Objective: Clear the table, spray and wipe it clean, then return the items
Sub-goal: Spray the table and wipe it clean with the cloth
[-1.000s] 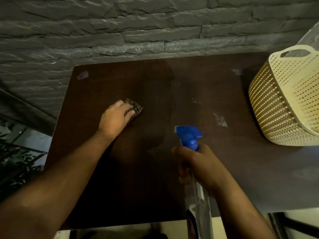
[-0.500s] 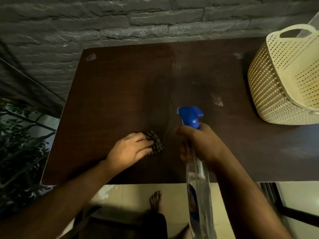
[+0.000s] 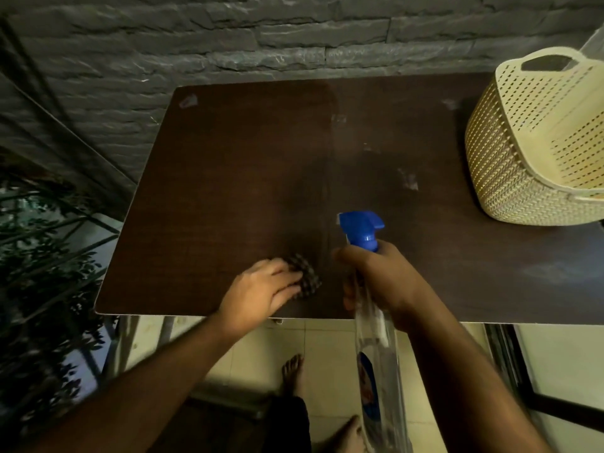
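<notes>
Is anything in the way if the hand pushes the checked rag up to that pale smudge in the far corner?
Nothing visible. The dark checked cloth under the left hand has bare brown tabletop all the way to the pale smudge.

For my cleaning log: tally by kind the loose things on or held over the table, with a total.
Cloth: 1, under the left hand
Spray bottle: 1, in the right hand
Basket: 1, on the table
Total: 3
</notes>
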{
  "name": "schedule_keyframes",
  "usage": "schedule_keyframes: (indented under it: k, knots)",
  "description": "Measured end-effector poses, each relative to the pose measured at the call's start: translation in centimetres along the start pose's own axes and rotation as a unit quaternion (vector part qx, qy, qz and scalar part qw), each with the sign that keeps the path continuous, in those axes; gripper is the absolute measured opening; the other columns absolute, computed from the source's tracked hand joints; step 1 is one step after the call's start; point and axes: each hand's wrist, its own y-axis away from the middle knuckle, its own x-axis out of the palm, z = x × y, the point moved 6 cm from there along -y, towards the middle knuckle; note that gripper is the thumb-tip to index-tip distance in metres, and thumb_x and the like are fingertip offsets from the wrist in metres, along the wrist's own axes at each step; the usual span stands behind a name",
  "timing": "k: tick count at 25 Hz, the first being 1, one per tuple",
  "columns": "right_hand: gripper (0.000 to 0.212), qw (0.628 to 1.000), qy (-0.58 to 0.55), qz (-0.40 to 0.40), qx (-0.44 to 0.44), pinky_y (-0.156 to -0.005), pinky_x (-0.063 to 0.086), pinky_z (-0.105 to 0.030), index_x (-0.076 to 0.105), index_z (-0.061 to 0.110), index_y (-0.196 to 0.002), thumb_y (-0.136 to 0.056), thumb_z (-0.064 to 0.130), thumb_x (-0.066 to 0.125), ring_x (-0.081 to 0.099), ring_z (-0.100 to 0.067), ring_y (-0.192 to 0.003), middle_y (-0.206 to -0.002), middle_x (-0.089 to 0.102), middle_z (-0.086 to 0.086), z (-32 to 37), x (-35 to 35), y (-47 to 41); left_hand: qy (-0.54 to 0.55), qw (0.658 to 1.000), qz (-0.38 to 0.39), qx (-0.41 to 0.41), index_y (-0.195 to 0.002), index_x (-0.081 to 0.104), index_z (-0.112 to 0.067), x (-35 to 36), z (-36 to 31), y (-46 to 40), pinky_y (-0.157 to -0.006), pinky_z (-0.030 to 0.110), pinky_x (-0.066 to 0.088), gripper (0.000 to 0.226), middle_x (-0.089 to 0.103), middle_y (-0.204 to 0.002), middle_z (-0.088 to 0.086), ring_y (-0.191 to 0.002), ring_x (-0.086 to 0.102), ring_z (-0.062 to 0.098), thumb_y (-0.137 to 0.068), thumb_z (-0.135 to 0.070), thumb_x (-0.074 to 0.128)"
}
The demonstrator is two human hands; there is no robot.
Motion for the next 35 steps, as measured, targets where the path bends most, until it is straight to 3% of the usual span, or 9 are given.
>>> schedule_keyframes:
  k: [3, 6, 9, 13, 16, 20, 24, 30, 35]
  knots:
    - [0.025, 1.0, -0.006, 0.004, 0.012, -0.052, 0.052, -0.029, 0.052, 0.012, -0.101, -0.085, 0.026, 0.065, 0.057, -0.015, -0.05, -0.063, 0.057, -0.003, -0.4, -0.1, 0.7, -0.025, 0.999, -0.011, -0.033, -0.111, 0.071, -0.02, -2.3, 4.1, 1.7, -0.076, 0.031, 0.053, 0.037, 0.063, -0.101, -0.003, -0.092, 0.063, 0.019, -0.092, -0.044, 0.049]
    - [0.025, 1.0, 0.003, 0.015, 0.016, -0.056, 0.052, -0.034, 0.052, 0.013, -0.101, -0.085, 0.027, 0.065, 0.057, -0.018, -0.05, -0.058, 0.059, -0.001, -1.1, 0.3, 1.3, -0.067, 0.983, -0.097, -0.139, -0.113, 0.069, -0.019, -3.7, 6.9, -4.3, -0.081, 0.035, 0.05, 0.028, 0.063, -0.105, 0.003, -0.096, 0.063, 0.026, -0.092, -0.035, 0.059]
    - [0.024, 1.0, 0.003, 0.008, 0.008, -0.055, 0.052, -0.036, 0.053, 0.012, -0.1, -0.085, 0.026, 0.065, 0.057, -0.021, -0.05, -0.06, 0.058, -0.004, -1.5, 0.5, 1.3, -0.052, 0.972, -0.111, -0.199, -0.117, 0.066, -0.021, -1.9, 5.1, -8.3, -0.088, 0.034, 0.048, 0.03, 0.061, -0.115, 0.002, -0.103, 0.06, 0.023, -0.092, -0.036, 0.057]
    - [0.023, 1.0, 0.005, 0.015, 0.001, -0.052, 0.052, -0.033, 0.053, 0.011, -0.1, -0.086, 0.026, 0.063, 0.057, -0.019, -0.049, -0.06, 0.059, -0.004, -1.4, 0.9, 2.0, -0.024, 0.997, -0.05, -0.047, -0.113, 0.068, -0.025, 1.0, -1.0, -2.3, -0.075, 0.026, 0.049, 0.03, 0.061, -0.103, -0.004, -0.092, 0.061, 0.015, -0.092, -0.041, 0.054]
    - [0.024, 1.0, 0.0, 0.021, -0.005, -0.054, 0.051, -0.033, 0.052, 0.01, -0.099, -0.085, 0.026, 0.064, 0.056, -0.02, -0.05, -0.06, 0.059, -0.004, -1.5, 0.6, 2.3, -0.013, 1.0, -0.019, 0.021, -0.113, 0.07, -0.022, -0.7, 0.6, 4.3, -0.074, 0.024, 0.05, 0.039, 0.062, -0.101, -0.007, -0.091, 0.06, 0.012, -0.091, -0.046, 0.047]
    - [0.023, 1.0, -0.015, 0.018, -0.003, -0.052, 0.051, -0.031, 0.051, 0.012, -0.097, -0.085, 0.026, 0.065, 0.056, -0.018, -0.049, -0.06, 0.058, -0.003, -1.9, 0.0, 2.3, -0.052, 0.996, -0.06, -0.05, -0.112, 0.071, -0.015, -3.5, 5.2, 3.8, -0.072, 0.029, 0.05, 0.039, 0.061, -0.095, -0.001, -0.085, 0.062, 0.019, -0.092, -0.042, 0.051]
    - [0.02, 1.0, -0.004, 0.013, -0.014, -0.054, 0.051, -0.034, 0.051, 0.013, -0.097, -0.087, 0.026, 0.063, 0.056, -0.02, -0.049, -0.06, 0.058, -0.005, -2.0, -0.4, 2.2, -0.029, 0.98, -0.118, -0.157, -0.112, 0.071, -0.018, -1.7, 2.6, -2.3, -0.075, 0.028, 0.048, 0.027, 0.062, -0.096, 0.001, -0.085, 0.061, 0.02, -0.089, -0.031, 0.065]
    - [0.022, 1.0, 0.007, 0.004, -0.025, -0.052, 0.052, -0.033, 0.052, 0.01, -0.097, -0.087, 0.026, 0.062, 0.057, -0.02, -0.049, -0.058, 0.06, -0.002, -1.0, -0.7, 3.1, -0.022, 0.995, -0.092, -0.042, -0.106, 0.073, -0.021, 1.6, -3.7, 1.1, -0.066, 0.022, 0.05, 0.026, 0.062, -0.088, -0.002, -0.074, 0.061, 0.014, -0.082, -0.029, 0.073]
    - [0.022, 0.999, -0.005, 0.008, -0.039, -0.051, 0.051, -0.033, 0.052, 0.011, -0.095, -0.085, 0.026, 0.064, 0.057, -0.019, -0.048, -0.056, 0.06, 0.001, 0.5, -0.1, 4.8, 0.002, 0.998, -0.056, -0.027, -0.104, 0.075, -0.021, 1.5, -4.7, 2.8, -0.06, 0.026, 0.055, 0.031, 0.063, -0.085, -0.002, -0.072, 0.062, 0.016, -0.074, -0.025, 0.081]
